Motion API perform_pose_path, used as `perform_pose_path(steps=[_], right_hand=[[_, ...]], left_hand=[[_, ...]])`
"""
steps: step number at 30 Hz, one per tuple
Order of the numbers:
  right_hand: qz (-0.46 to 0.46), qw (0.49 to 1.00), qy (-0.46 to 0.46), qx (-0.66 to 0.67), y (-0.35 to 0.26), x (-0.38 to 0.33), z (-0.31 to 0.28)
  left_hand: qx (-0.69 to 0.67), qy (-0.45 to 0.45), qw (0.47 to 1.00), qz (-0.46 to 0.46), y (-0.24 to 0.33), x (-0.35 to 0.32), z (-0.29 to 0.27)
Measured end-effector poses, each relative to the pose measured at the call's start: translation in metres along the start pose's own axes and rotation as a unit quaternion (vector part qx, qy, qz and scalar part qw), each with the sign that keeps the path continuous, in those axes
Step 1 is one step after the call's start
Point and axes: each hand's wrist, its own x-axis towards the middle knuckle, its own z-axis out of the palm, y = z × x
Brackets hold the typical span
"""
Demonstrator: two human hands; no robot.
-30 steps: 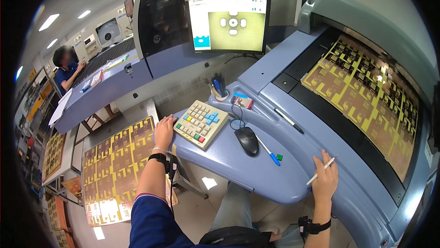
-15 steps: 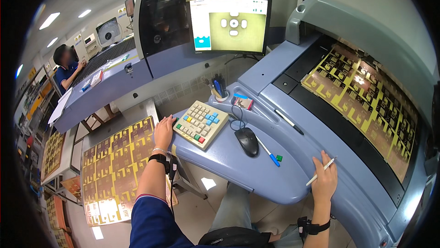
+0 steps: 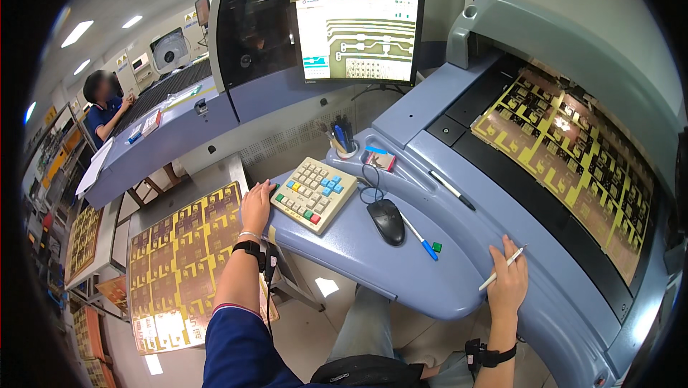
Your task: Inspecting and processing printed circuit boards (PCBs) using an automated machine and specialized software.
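A white pen [image 3: 487, 282] with a thin pointed end is held in my right hand [image 3: 508, 273], over the console's right side. My left hand [image 3: 255, 209] rests at the console's left edge, fingers loosely bent, fingertips against a small dark green thing beside the beige keypad [image 3: 315, 194]. The keypad has cream, blue, yellow, green and red keys. A black mouse [image 3: 386, 222] lies between my hands. To the right, a gold-patterned circuit panel [image 3: 566, 166] lies on the machine bed. The monitor [image 3: 358, 39] displays magnified pale tracks on an olive background.
On the blue console [image 3: 358, 262] lie a blue-capped pen [image 3: 418, 236], a black-and-white marker [image 3: 452, 191] and a small green square [image 3: 437, 247]. A pen cup [image 3: 345, 147] stands behind. More panels [image 3: 186, 259] lie on a side table. Another person [image 3: 104, 108] sits far left.
The monitor picture has switched from a round pad with oblong pads around it to rows of tracks and small pads. Both hands have stayed in place.
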Motion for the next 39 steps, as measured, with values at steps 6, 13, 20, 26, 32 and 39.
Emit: perform_pose_path(steps=[6,13,20,26,32,39], right_hand=[[-0.002,1.000,0.002,0.000,0.0002,-0.0007,0.0003],[-0.003,1.000,-0.001,-0.001,-0.0015,0.0010,-0.0013],[-0.005,1.000,0.007,-0.002,-0.0006,0.0008,-0.0004],[0.011,1.000,-0.002,0.006,-0.0017,0.0004,-0.0002],[-0.001,1.000,-0.002,-0.005,-0.0007,-0.0002,0.0000],[-0.001,1.000,0.001,0.000,-0.0001,-0.0006,0.0010]], left_hand=[[0.001,-0.006,1.000,-0.001,-0.0010,0.0004,0.0004],[0.028,-0.004,0.999,0.024,-0.0031,0.0015,0.0008],[0.027,-0.006,0.999,0.020,-0.0036,0.0015,0.0020],[0.014,-0.006,1.000,0.013,-0.0016,0.0007,0.0009],[0.009,-0.007,1.000,0.005,-0.0007,0.0003,-0.0006],[0.001,0.001,1.000,0.002,-0.0076,0.0017,0.0044]])
